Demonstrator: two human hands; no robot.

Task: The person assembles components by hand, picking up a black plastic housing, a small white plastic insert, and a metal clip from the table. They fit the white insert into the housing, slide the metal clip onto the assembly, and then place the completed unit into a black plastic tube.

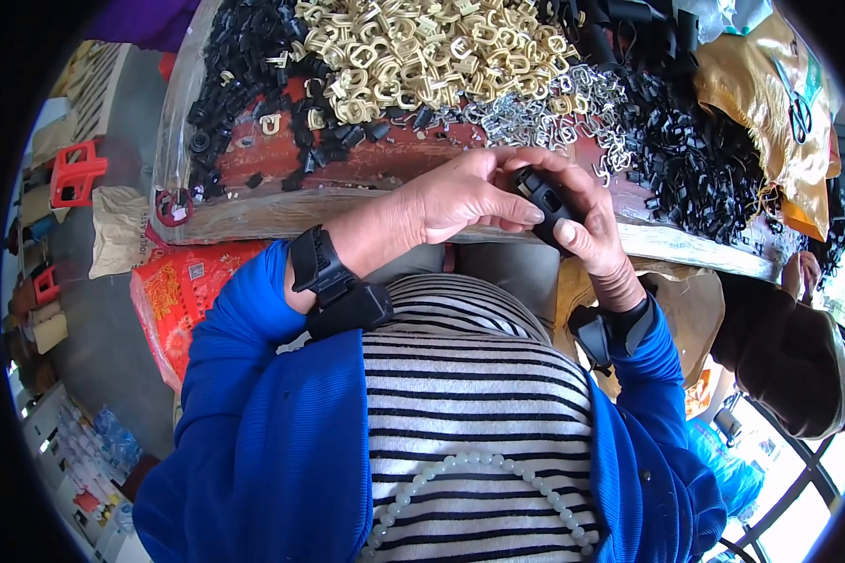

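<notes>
One black plastic part [545, 206] sits between the two grips, over the near edge of the tabletop [376, 167], right of its middle. From here I see the left grip [465, 195] closed on it, thumb against its side, and the right grip [587, 206] curled round its other side, thumb near its lower end. Beyond lie one heap of cream buckles [432, 56], one of silver hooks [526, 120], and one of black clips [695, 164] toward the right edge, their pieces too many to count.

A part [546, 208] lies between left hand [465, 195] and right hand [599, 220], before hooks [526, 124] on the table [282, 215], buckles [413, 58] left, clips [695, 164] right
</notes>
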